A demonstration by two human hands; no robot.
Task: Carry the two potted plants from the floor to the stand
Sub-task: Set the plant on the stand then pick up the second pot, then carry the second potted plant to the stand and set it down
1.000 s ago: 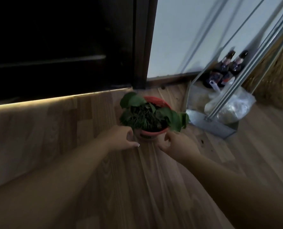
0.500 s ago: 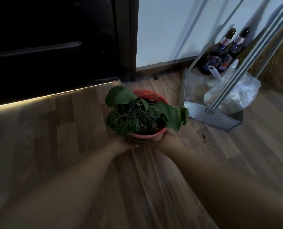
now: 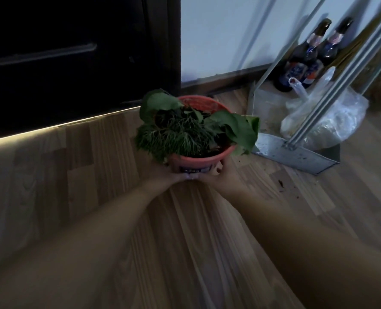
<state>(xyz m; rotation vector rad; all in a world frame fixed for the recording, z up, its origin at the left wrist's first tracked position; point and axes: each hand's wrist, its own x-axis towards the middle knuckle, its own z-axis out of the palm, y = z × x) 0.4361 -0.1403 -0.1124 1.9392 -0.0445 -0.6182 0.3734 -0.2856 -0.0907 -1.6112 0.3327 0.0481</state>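
A red-orange pot (image 3: 198, 162) holds a plant (image 3: 185, 128) with broad green leaves and fine needle-like foliage. It sits raised above the wooden floor, cupped from below by both hands. My left hand (image 3: 174, 176) supports the pot's lower left side, and my right hand (image 3: 220, 177) holds its lower right side. Most of both hands' fingers are hidden under the pot. No second potted plant and no stand are in view.
A dark door (image 3: 73, 59) with a lit gap beneath it fills the upper left. To the right stand a metal dustpan (image 3: 292, 152) with long handle rods, a clear plastic bag (image 3: 332, 123) and two dark bottles (image 3: 307, 56) by the white wall. Soil crumbs dot the wooden floor (image 3: 287, 186).
Both hands slid from the pot's sides to beneath it and lifted it off the floor. The pot now sits higher and closer to me.
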